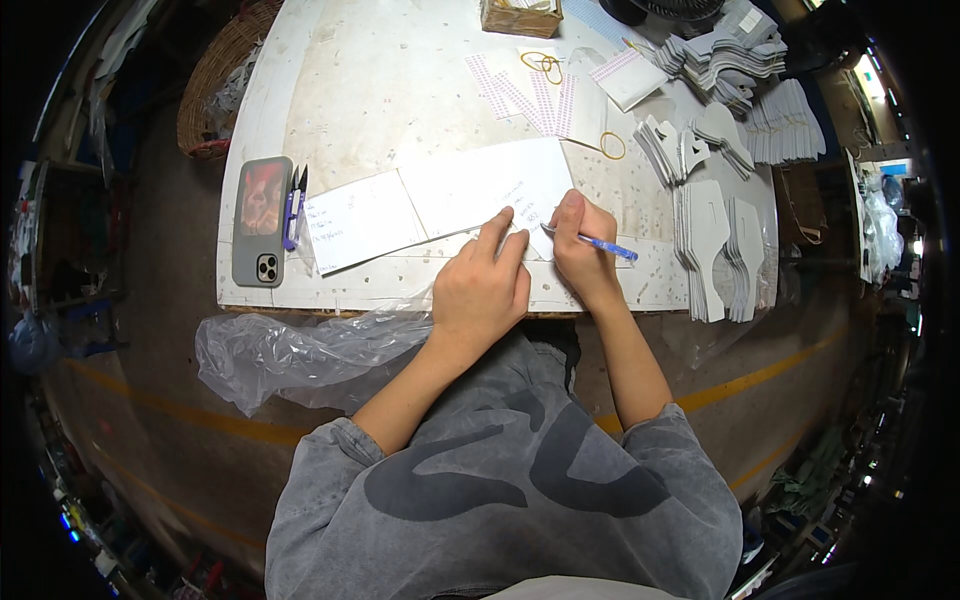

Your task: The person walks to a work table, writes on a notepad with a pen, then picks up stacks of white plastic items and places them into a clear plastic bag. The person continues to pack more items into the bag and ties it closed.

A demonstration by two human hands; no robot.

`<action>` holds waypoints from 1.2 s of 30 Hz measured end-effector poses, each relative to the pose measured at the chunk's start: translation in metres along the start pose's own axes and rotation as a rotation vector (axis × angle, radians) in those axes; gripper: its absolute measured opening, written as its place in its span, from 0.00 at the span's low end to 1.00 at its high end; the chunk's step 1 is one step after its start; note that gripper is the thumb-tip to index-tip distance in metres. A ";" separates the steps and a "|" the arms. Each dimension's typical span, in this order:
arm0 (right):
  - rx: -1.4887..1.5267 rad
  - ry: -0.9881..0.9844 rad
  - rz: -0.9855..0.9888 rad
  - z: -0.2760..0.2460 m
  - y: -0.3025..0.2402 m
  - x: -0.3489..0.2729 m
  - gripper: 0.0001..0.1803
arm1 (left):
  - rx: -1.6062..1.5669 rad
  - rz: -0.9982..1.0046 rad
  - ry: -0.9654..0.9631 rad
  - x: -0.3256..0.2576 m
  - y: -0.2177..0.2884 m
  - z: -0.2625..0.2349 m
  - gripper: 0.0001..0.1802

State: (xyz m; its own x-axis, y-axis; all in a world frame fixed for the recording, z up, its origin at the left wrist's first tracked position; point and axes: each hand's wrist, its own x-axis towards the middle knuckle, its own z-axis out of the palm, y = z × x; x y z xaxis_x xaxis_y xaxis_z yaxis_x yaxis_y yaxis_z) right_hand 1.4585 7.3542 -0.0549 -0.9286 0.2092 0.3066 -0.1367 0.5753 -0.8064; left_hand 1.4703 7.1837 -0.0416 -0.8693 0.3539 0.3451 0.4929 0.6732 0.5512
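Observation:
A long white paper pad point(480, 185) lies slantwise near the table's front edge, with a fold or seam across it and handwriting at both ends. My right hand point(588, 255) is closed around a blue pen point(610, 246), whose tip is at the sheet's right end beside some writing. My left hand point(482, 285) rests on the lower edge of the paper, fingers apart and pressing it down, holding nothing. Part of the writing lies close to my left fingertips and is too small to make out.
At the left lie a grey-cased phone point(262, 222) and dark pens point(294, 210). Clear plastic point(310, 350) hangs off the front edge. On the right stand stacks of white cards point(702, 250). Sticker strips point(550, 105), rubber bands point(541, 67) and a box point(521, 17) sit farther back; a wicker basket point(205, 90) stands left.

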 end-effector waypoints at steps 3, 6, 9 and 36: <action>-0.007 0.014 0.001 0.001 -0.002 0.000 0.23 | 0.006 -0.005 -0.009 0.000 0.000 -0.001 0.14; -0.044 0.013 0.004 -0.001 -0.003 0.000 0.25 | 0.001 -0.007 -0.013 0.000 0.001 0.000 0.14; -0.029 0.026 0.009 0.001 -0.004 0.001 0.25 | 0.003 -0.005 -0.007 0.000 0.000 0.000 0.14; -0.004 0.050 0.078 -0.007 -0.001 0.000 0.26 | -0.009 -0.027 -0.046 0.000 0.002 -0.004 0.15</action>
State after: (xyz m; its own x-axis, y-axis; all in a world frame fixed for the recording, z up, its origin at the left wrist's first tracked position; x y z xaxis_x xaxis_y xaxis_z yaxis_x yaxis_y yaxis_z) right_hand 1.4608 7.3589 -0.0502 -0.9180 0.2924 0.2680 -0.0635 0.5586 -0.8270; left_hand 1.4715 7.1828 -0.0373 -0.8832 0.3648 0.2949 0.4690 0.6775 0.5666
